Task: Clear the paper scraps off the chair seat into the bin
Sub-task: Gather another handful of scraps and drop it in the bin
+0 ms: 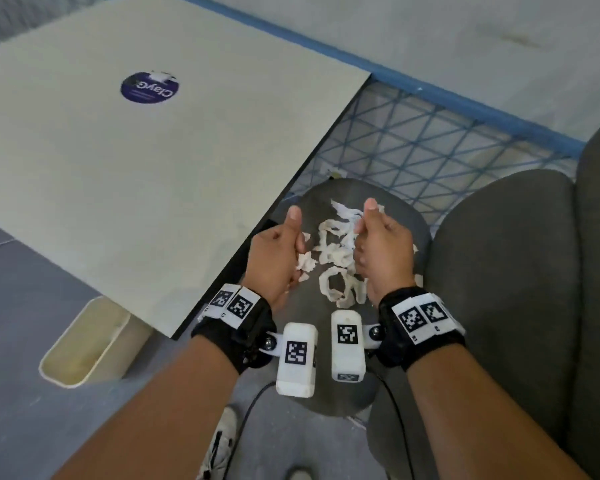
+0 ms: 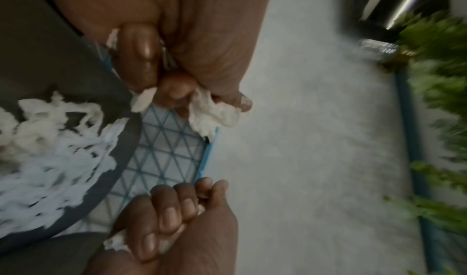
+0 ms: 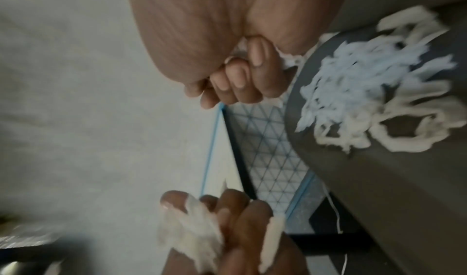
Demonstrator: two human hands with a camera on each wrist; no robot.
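A round dark grey chair seat [image 1: 395, 216] carries a heap of white paper scraps [image 1: 333, 258], also seen as scraps [image 2: 50, 149] and scraps [image 3: 366, 103] in the wrist views. My left hand [image 1: 278, 251] hovers over the seat's left edge, fist closed, thumb up, gripping scraps that poke out below. The left wrist view shows that left hand [image 2: 202, 55] clutching a torn wad. My right hand [image 1: 385, 244] is fisted over the right side of the heap, and its curled fingers [image 3: 240, 75] hold scraps. A cream bin [image 1: 84, 344] stands on the floor at lower left.
A large pale table top [image 1: 136, 150] overhangs the bin and borders the seat on the left. A blue triangle-patterned mesh panel [image 1: 413, 143] lies behind the seat. Grey upholstery [image 1: 499, 271] rises on the right. A shoe [image 1: 222, 441] and a cable are below.
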